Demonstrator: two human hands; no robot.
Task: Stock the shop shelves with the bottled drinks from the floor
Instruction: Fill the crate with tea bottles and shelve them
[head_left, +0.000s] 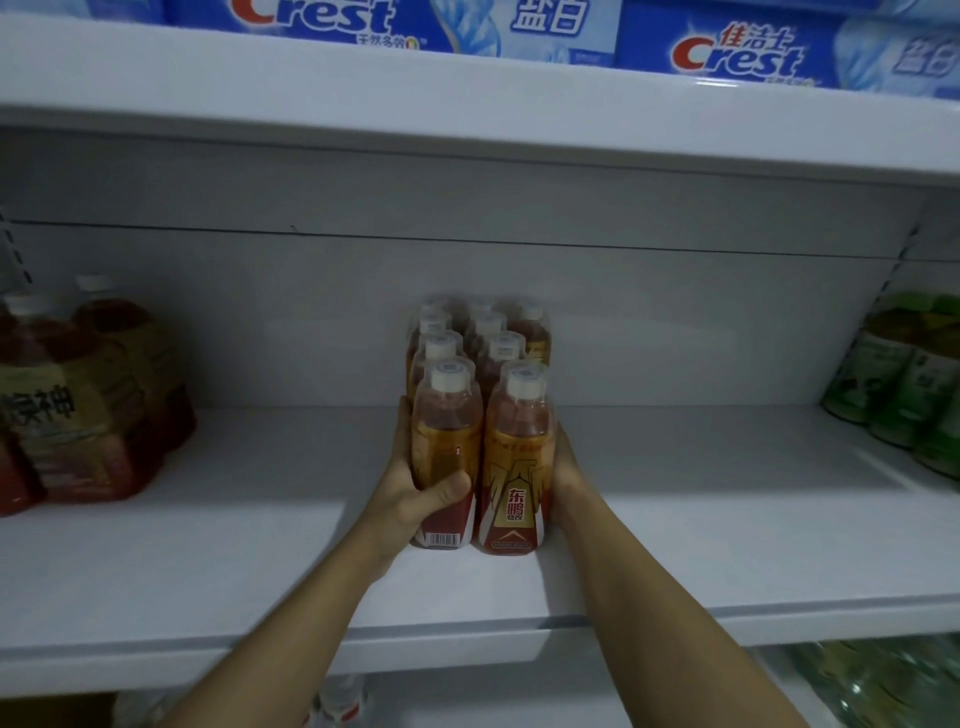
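Upright on shelf (208, 545): amber bottle pack (514, 441), white caps; left hand (415, 483) clamps it, right hand (569, 467) fingers unclear.

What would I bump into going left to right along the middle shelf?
First the dark reddish bottles, then left hand, pack of orange drink bottles, right hand, green bottles.

**Brand names line the shop shelf**

You are facing "Crest" printed on a blue toothpaste box (322, 21) overhead. A second box (737, 57) is showing "Crest" beneath "佳洁士". Below, the right front bottle (514, 467) is displaying "东鹏特饮" on its label, and the left front bottle (441, 436) is showing a barcode, its digits unreadable.
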